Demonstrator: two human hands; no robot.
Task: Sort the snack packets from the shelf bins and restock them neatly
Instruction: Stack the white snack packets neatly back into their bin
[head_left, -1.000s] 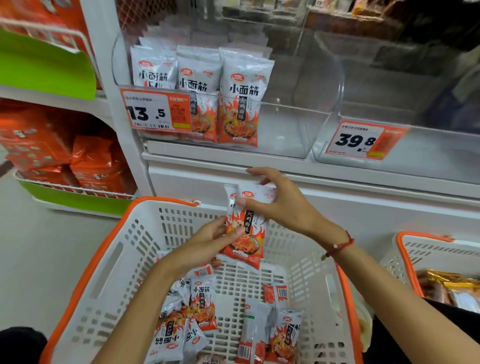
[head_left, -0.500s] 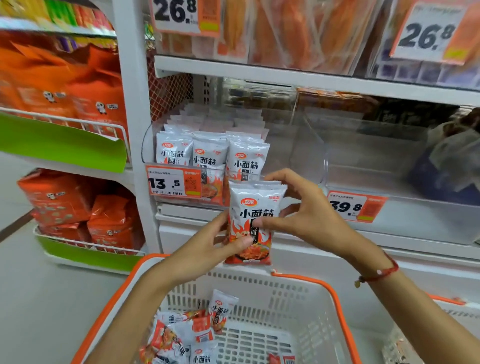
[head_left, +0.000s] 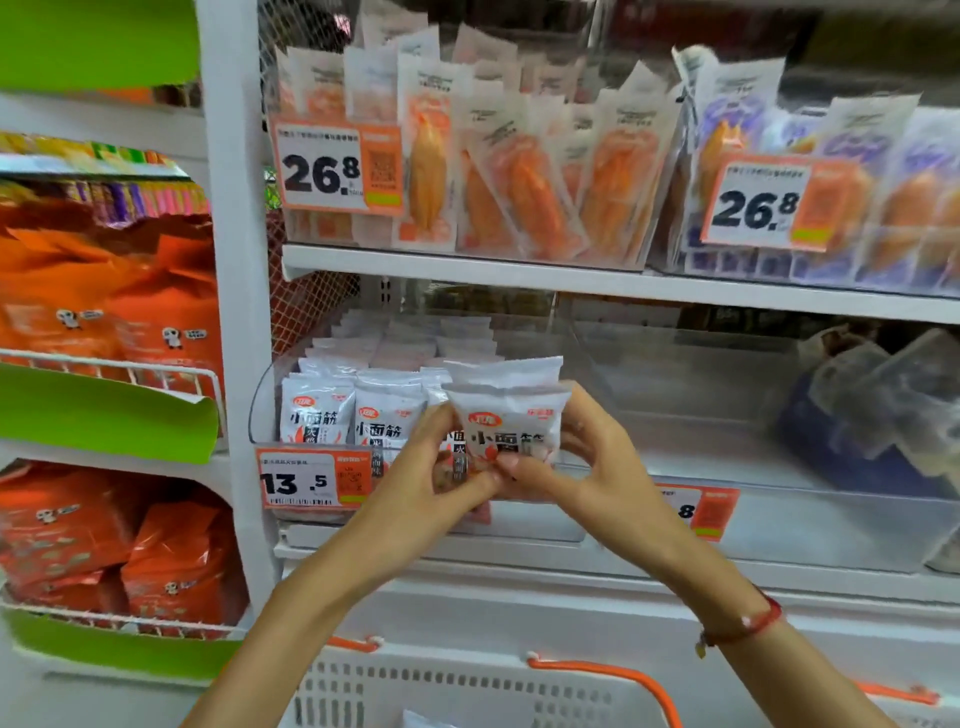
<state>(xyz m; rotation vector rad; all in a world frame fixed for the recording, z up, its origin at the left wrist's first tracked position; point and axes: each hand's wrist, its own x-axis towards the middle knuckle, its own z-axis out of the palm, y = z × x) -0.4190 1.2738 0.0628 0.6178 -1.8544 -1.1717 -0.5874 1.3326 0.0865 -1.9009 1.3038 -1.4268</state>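
Clear plastic shelf bin (head_left: 540, 525) as landmark, white snack packets (head_left: 353, 410) standing in its left half, white-and-red held packet (head_left: 511, 423) before their right end, white slotted orange-rimmed basket (head_left: 467, 691) below the bin, orange 13.5 price tag (head_left: 311, 480) on its front left

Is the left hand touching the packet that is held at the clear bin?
Touching. The head view shows the left hand pinching the lower left of the packet, with fingers overlapping its face.

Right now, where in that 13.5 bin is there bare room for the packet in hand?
Free: the right part of the clear bin, between the packet rows and its right wall. Crowded: the left part, behind the 13.5 tag. Both the left hand and right hand hold the packet at the front.
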